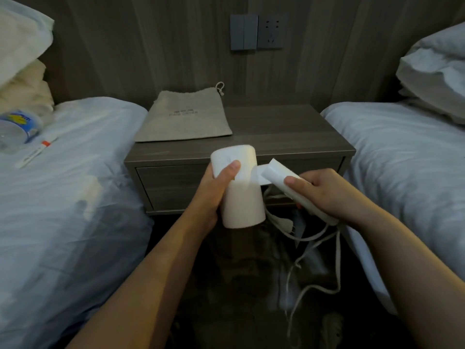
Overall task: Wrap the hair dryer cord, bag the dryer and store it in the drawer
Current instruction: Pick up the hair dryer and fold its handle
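Gripping hair dryer (pixel 242 195) before nightstand (pixel 289 129) edge

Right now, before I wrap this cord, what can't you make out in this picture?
Head view:
- Cord: far end lost in the dark floor.
- Bag print: too small and blurred to read.
- Drawer: front partly hidden by dryer, left hand, right hand.
- Bottle: cut off by left edge.

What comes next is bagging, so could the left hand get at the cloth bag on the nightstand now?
Probably not yet: the left hand grips the hair dryer, so it is occupied. The path looks free; the cloth bag lies flat on the nightstand beyond, nothing between.
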Demonstrator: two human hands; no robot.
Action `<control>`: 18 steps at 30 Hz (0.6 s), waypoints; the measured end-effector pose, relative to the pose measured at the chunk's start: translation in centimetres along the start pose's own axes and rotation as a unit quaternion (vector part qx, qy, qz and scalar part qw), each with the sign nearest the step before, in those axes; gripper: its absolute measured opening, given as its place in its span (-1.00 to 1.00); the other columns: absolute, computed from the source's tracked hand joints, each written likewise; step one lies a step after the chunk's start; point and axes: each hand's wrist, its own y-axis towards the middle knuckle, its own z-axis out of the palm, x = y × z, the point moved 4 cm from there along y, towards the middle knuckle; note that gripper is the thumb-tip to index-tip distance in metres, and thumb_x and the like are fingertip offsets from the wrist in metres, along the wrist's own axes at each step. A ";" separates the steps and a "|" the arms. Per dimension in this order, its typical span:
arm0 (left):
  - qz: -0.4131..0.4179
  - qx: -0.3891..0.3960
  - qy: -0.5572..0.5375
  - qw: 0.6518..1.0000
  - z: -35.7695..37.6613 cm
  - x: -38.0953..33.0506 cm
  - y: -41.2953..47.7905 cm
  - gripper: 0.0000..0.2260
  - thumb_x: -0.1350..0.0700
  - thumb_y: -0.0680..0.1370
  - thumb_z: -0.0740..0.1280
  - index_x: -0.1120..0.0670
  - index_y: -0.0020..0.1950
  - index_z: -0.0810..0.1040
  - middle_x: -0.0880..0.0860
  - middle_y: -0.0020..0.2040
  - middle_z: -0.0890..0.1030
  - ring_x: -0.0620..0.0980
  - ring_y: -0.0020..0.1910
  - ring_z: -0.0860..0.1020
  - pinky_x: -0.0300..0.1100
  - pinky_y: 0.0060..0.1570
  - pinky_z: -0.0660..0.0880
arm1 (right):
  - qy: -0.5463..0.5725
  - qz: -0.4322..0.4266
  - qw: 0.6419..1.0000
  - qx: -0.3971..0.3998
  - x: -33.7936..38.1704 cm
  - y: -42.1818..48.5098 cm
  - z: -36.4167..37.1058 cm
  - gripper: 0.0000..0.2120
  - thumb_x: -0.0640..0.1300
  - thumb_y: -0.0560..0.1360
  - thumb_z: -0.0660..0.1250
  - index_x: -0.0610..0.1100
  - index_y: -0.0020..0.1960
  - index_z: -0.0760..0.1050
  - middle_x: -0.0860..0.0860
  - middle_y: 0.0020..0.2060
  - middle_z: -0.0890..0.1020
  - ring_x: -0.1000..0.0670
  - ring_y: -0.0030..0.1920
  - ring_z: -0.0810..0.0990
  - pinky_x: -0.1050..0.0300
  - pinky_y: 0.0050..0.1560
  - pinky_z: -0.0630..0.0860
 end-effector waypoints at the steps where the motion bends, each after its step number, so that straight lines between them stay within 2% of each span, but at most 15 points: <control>1: 0.002 -0.011 -0.019 1.000 -0.1 -0.1 0.0 -0.54 -0.07 0.38 0.43 -0.06 0.23 0.41 0.09 0.14 0.58 0.08 0.06 0.60 0.03 -0.04 0.58 | 0.002 -0.003 1.000 0.012 0.1 -0.1 0.2 -0.51 0.24 0.46 0.19 -0.11 -0.41 0.53 0.05 -0.53 0.57 0.19 -0.52 0.48 0.31 -0.40 0.36; 3: 0.019 -0.051 -0.035 0.998 -0.4 -0.2 0.0 -0.64 -0.01 0.47 0.37 -0.04 0.24 0.42 0.10 0.14 0.58 0.08 0.04 0.60 -0.03 -0.13 0.57 | 0.014 -0.004 1.000 0.018 0.3 -0.4 1.0 -0.53 0.24 0.47 0.17 -0.06 -0.42 0.49 0.08 -0.56 0.53 0.20 -0.52 0.47 0.34 -0.42 0.34; 5: 0.031 -0.081 -0.046 0.995 -0.5 -0.2 -0.2 -0.77 0.04 0.50 0.32 -0.07 0.15 0.43 0.12 0.15 0.55 0.11 0.06 0.58 0.01 -0.08 0.57 | 0.022 -0.002 1.000 0.002 0.6 -0.4 1.6 -0.56 0.19 0.50 0.17 -0.07 -0.42 0.45 0.07 -0.51 0.50 0.15 -0.48 0.45 0.28 -0.40 0.31; 7: 0.031 -0.095 -0.073 0.992 -0.5 -0.3 -0.3 -0.86 0.06 0.51 0.31 -0.12 0.03 0.44 0.13 0.13 0.55 0.12 0.05 0.57 0.05 -0.02 0.57 | 0.023 0.000 1.000 -0.021 1.0 -0.5 1.7 -0.58 0.16 0.51 0.18 -0.05 -0.43 0.39 0.05 -0.49 0.45 0.11 -0.45 0.41 0.29 -0.43 0.27; 9: 0.032 -0.109 -0.083 0.990 -0.6 -0.2 -0.3 -0.86 0.05 0.50 0.33 -0.12 0.00 0.43 0.13 0.13 0.54 0.12 0.05 0.57 0.06 -0.01 0.56 | 0.027 0.003 0.999 -0.032 1.4 -0.8 1.9 -0.59 0.15 0.52 0.17 -0.02 -0.43 0.35 0.05 -0.49 0.42 0.11 -0.45 0.39 0.31 -0.45 0.24; 10: 0.024 -0.112 -0.093 0.989 -0.6 0.1 -0.2 -0.79 0.00 0.46 0.37 -0.10 0.06 0.44 0.13 0.15 0.54 0.13 0.06 0.57 0.09 0.01 0.56 | 0.039 0.005 0.999 -0.037 1.7 -1.0 2.1 -0.60 0.15 0.52 0.16 -0.02 -0.41 0.35 0.04 -0.48 0.43 0.11 -0.45 0.40 0.28 -0.44 0.25; 13: -0.076 -0.098 -0.206 0.971 0.6 1.8 -0.5 -0.16 -0.26 0.06 0.54 -0.06 0.29 0.41 0.15 0.18 0.58 0.19 0.10 0.60 0.26 0.08 0.51 | 0.135 0.043 0.987 -0.072 2.0 -1.3 3.8 -0.60 0.16 0.54 0.12 -0.09 -0.32 0.41 -0.01 -0.39 0.49 0.05 -0.37 0.44 0.19 -0.37 0.31; 14: -0.101 -0.096 -0.231 0.963 0.9 2.5 -0.5 -0.05 -0.30 -0.03 0.55 -0.09 0.31 0.39 0.15 0.19 0.58 0.21 0.10 0.60 0.27 0.09 0.49 | 0.147 0.055 0.984 -0.081 2.0 -1.3 4.3 -0.59 0.17 0.54 0.10 -0.10 -0.30 0.41 -0.01 -0.37 0.49 0.04 -0.36 0.44 0.18 -0.37 0.32; 16: -0.099 -0.095 -0.216 0.967 0.8 3.7 0.1 -0.04 -0.34 -0.03 0.54 -0.09 0.32 0.40 0.15 0.20 0.58 0.20 0.11 0.60 0.26 0.09 0.50 | 0.126 0.060 0.987 -0.084 1.6 -1.3 4.9 -0.57 0.17 0.54 0.10 -0.13 -0.31 0.39 -0.01 -0.38 0.46 0.02 -0.35 0.42 0.16 -0.38 0.29; 18: -0.056 -0.096 -0.203 0.973 0.8 3.1 -0.1 -0.26 -0.30 0.19 0.49 -0.08 0.29 0.41 0.13 0.20 0.59 0.16 0.11 0.60 0.23 0.08 0.52 | 0.109 0.057 0.990 -0.073 1.1 -1.1 4.5 -0.52 0.18 0.54 0.11 -0.22 -0.25 0.46 -0.05 -0.34 0.51 -0.04 -0.30 0.47 0.13 -0.34 0.33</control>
